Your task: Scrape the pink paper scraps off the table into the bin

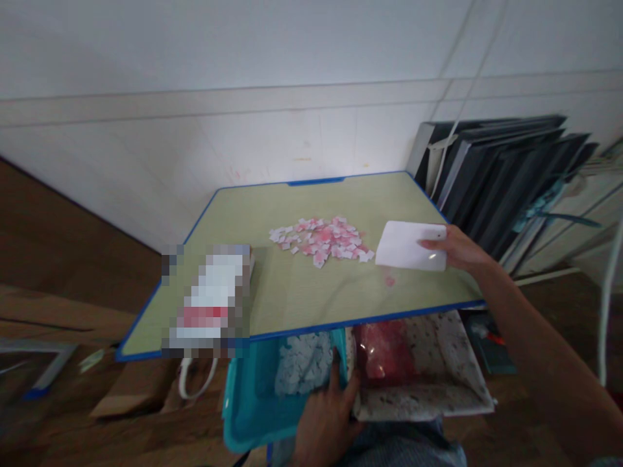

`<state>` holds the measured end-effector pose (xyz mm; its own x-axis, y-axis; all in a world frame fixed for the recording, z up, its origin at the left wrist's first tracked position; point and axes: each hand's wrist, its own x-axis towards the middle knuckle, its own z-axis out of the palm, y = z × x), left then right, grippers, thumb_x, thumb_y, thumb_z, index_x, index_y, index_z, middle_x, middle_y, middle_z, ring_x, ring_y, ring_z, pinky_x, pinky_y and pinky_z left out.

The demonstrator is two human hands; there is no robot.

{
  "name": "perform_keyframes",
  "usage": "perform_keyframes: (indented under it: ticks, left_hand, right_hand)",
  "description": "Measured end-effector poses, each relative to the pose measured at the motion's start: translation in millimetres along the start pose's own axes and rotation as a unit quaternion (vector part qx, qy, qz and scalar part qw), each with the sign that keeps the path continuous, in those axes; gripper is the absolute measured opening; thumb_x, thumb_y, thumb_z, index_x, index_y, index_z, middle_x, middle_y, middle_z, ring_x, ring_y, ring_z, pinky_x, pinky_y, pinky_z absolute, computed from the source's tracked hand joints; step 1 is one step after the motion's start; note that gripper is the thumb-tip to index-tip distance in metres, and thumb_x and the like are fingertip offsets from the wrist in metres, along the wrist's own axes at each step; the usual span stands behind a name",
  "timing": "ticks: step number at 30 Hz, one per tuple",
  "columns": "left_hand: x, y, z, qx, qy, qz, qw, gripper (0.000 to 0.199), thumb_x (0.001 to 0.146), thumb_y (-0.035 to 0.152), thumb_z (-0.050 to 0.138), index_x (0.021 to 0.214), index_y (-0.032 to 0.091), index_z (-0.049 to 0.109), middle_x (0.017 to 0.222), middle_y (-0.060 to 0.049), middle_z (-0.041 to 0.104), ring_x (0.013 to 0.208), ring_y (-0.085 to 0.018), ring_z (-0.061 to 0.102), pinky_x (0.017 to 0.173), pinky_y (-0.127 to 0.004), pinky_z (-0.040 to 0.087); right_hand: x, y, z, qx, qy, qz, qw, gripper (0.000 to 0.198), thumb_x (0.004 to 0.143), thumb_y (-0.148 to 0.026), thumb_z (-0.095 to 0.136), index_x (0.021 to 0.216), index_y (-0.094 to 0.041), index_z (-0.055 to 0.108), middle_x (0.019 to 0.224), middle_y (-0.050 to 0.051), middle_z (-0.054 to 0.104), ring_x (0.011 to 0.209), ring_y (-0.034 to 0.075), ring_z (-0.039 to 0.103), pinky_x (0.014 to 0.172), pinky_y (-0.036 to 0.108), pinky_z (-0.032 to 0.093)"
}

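Note:
My right hand (461, 248) grips a thin white scraper-like sheet (406, 245) by its right edge, thumb on top. The sheet is held over the right part of a pale green table (292, 298) with a blue rim. Left of it lies a loose pile of small pink and white paper-like pieces (324, 240). A single pink piece (390, 281) lies apart, just below the sheet. Fingers spread, my left hand (331, 412) rests where a teal tub (257, 415) meets a stained whitish tray (423, 408), below the table's near edge.
White pieces (304, 363) fill part of the tub; the tray holds a shiny red mass (384, 350). A pixelated box-like object (214, 292) occupies the table's left side. Dark flat panels (501, 168) lean at the right. A white cable (610, 305) hangs at far right.

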<state>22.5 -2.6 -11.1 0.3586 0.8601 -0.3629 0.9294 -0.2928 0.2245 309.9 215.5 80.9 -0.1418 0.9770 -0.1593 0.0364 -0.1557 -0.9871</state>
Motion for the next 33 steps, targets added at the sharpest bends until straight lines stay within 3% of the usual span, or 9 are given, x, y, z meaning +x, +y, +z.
perform_keyframes:
  ticks: [6, 14, 25, 29, 33]
  left_hand:
    - [-0.1, -0.2, -1.1, -0.003, -0.009, -0.005, 1.0, 0.084, 0.067, 0.03, 0.062, 0.133, 0.034, 0.01, 0.14, -0.02, 0.013, 0.088, -0.027, 0.058, 0.071, -0.036, 0.044]
    - [0.4, -1.8, 3.2, -0.009, -0.003, -0.004, 1.0, 0.088, 0.064, 0.028, 0.065, 0.133, 0.034, 0.01, 0.139, -0.021, 0.016, 0.089, -0.029, 0.057, 0.07, -0.038, 0.045]
    - [0.6, -1.2, 3.4, -0.01, 0.003, -0.002, 1.0, 0.084, 0.067, 0.03, 0.062, 0.134, 0.032, 0.01, 0.137, -0.022, 0.021, 0.085, -0.027, 0.059, 0.068, -0.036, 0.045]
    - [0.6, -0.8, 1.0, -0.002, -0.022, -0.005, 1.0, 0.081, 0.066, 0.03, 0.062, 0.132, 0.033, 0.016, 0.139, -0.019, 0.016, 0.085, -0.026, 0.058, 0.069, -0.036, 0.045]
    - [0.7, -0.7, 0.0, 0.003, -0.034, -0.008, 0.999, 0.085, 0.067, 0.031, 0.061, 0.133, 0.034, 0.009, 0.14, -0.019, 0.012, 0.088, -0.027, 0.057, 0.071, -0.036, 0.044]
  right_hand:
    - [-10.7, -7.1, 2.1, -0.011, -0.04, 0.027, 0.999, 0.034, 0.047, -0.024, 0.077, 0.078, -0.012, 0.067, 0.069, 0.005, 0.069, 0.056, 0.018, 0.061, 0.053, 0.028, 0.048]
    - [6.3, -10.3, 4.3, 0.019, 0.075, -0.038, 0.996, 0.036, 0.046, -0.025, 0.077, 0.08, -0.016, 0.065, 0.074, 0.003, 0.07, 0.059, 0.018, 0.063, 0.056, 0.029, 0.049]
    - [-2.9, -13.3, 23.1, 0.038, 0.07, -0.022, 0.997, 0.033, 0.048, -0.021, 0.076, 0.079, -0.016, 0.065, 0.072, 0.003, 0.07, 0.056, 0.017, 0.062, 0.055, 0.029, 0.05]
    - [-8.6, -13.7, 29.8, 0.018, 0.063, -0.018, 0.998, 0.034, 0.049, -0.024, 0.075, 0.081, -0.015, 0.065, 0.072, 0.004, 0.07, 0.057, 0.018, 0.062, 0.053, 0.029, 0.05]
    - [-16.9, -18.3, 36.4, -0.002, 0.047, -0.033, 0.998, 0.033, 0.051, -0.026, 0.075, 0.081, -0.016, 0.065, 0.075, 0.004, 0.07, 0.058, 0.018, 0.063, 0.053, 0.029, 0.05]
